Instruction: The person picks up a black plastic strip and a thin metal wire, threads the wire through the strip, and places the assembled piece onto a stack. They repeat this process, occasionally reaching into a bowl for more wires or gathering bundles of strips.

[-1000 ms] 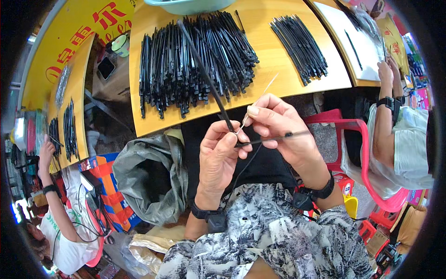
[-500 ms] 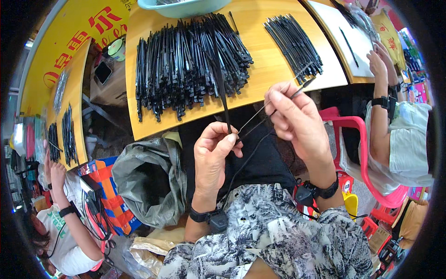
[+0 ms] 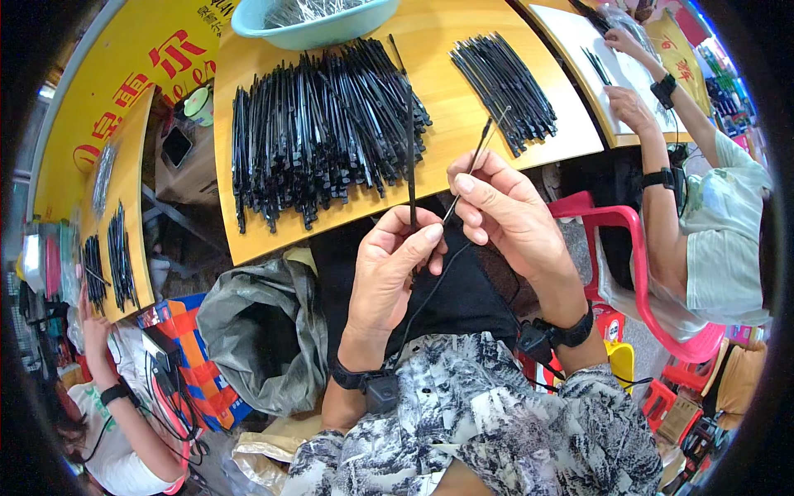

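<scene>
Between the thumb and fingers of my left hand (image 3: 393, 260) is a long, slim black strip (image 3: 411, 149), standing nearly upright with its upper end over the table. Close beside it, my right hand (image 3: 517, 211) pinches a thin metal wire (image 3: 499, 124) and a thin black stick with a thicker dark tip (image 3: 485, 132). Their lower ends reach toward my left fingertips; whether they touch the strip cannot be made out. A wide heap of similar black strips (image 3: 318, 136) lies beyond my left hand. Past my right hand lies a smaller, neater row of strips (image 3: 506, 95).
At the far edge of the wooden table (image 3: 438, 91) stands a light blue basin (image 3: 331, 33) of thin silvery sticks. A grey bag (image 3: 223, 331) gapes open left of my lap. Right is a pink chair (image 3: 637, 248). Co-workers sit on both sides. A thin cable (image 3: 442, 277) crosses my lap.
My right hand has come left, closer to my left hand, and the wire and black stick have swung more upright. The co-worker on the right has reached farther across their board.
</scene>
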`<move>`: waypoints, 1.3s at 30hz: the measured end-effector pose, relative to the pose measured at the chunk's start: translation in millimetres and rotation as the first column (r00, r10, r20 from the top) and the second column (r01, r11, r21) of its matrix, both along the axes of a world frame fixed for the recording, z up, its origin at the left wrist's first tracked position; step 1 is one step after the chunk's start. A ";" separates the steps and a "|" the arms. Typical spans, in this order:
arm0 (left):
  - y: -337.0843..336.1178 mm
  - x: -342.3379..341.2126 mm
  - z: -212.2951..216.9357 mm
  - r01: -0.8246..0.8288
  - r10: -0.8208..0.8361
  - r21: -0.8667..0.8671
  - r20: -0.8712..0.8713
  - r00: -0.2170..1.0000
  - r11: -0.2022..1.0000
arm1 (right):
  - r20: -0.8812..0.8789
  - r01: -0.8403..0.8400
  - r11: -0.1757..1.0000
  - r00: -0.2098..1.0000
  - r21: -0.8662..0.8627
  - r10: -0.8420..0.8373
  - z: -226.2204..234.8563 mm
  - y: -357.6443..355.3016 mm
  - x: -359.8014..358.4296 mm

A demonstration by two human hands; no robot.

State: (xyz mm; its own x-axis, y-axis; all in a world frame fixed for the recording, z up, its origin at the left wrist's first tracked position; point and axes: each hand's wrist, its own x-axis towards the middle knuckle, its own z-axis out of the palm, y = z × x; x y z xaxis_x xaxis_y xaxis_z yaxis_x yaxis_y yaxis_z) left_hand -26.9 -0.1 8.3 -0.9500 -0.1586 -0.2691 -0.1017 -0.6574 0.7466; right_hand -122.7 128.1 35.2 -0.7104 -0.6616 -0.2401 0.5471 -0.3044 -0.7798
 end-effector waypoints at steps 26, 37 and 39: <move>35.9 -45.9 -3.4 -0.147 0.148 -0.100 0.009 0.989 0.984 | -0.381 0.199 0.937 0.921 0.287 -0.080 3.0 10.8 -17.7; 44.0 -138.3 -35.5 -0.200 0.132 -0.688 -0.151 0.980 0.697 | -0.950 0.884 0.384 0.177 0.268 0.256 -13.8 58.1 -124.3; 49.3 -149.1 -34.8 -0.235 0.148 -0.804 -0.184 0.972 0.546 | -0.927 0.894 0.319 0.218 0.315 0.306 -35.5 66.8 -147.5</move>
